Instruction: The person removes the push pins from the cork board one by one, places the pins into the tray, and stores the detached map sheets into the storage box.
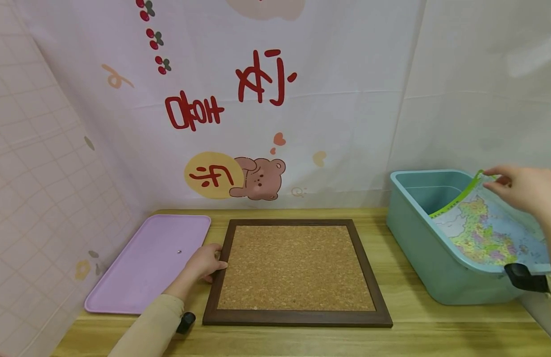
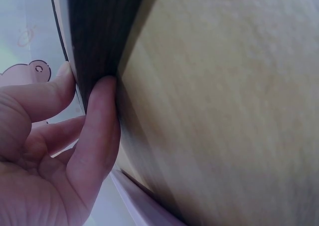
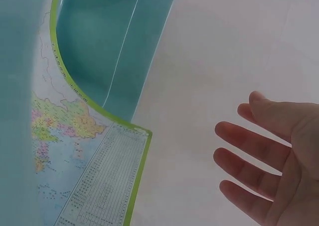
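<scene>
A cork board with a dark brown wooden frame lies on the table. My left hand grips its left edge; in the left wrist view, the thumb and fingers pinch the dark frame. At the right, a bendy map sheet with a green border curves into the teal bin, partly hidden by the wall. Beside the map's top corner is my right hand. In the right wrist view this hand stands apart from the map, fingers loosely bent and holding nothing.
A light purple tray lies left of the cork board, with a small shiny thing on it. Behind the wooden table hangs a white cloth printed with a bear and red characters.
</scene>
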Tool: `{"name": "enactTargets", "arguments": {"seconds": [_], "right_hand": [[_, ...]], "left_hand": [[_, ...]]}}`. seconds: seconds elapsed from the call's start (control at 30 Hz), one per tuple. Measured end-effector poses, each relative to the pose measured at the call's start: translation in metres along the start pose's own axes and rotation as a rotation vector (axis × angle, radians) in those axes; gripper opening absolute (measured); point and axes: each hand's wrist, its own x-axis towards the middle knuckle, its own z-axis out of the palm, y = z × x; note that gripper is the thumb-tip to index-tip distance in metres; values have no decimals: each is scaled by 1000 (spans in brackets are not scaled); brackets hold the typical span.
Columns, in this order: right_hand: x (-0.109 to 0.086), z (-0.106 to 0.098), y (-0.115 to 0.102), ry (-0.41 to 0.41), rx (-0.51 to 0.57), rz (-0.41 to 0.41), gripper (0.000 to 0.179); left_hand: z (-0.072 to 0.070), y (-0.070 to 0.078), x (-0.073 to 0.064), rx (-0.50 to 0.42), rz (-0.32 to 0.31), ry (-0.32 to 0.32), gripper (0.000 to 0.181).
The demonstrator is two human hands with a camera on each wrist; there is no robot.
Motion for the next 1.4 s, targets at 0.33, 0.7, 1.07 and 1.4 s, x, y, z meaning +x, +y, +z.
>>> {"name": "enactTargets", "arguments": {"seconds": [0.33, 0.7, 1.07, 1.4], "right_hand": [[-5, -2, -17, -24, 18, 2, 33], [-13, -8, -42, -73, 55, -34, 40], [-16, -9, -72, -39, 84, -90, 42], [-20, 10, -93, -15, 188, -154, 40]], "left_hand": [[0, 0, 0, -7, -5, 1, 57], [0, 0, -1, -11, -3, 2, 58], [-1, 1, -2, -9, 3, 6, 57], [-1, 1, -3, -8, -7, 2, 57]]}}
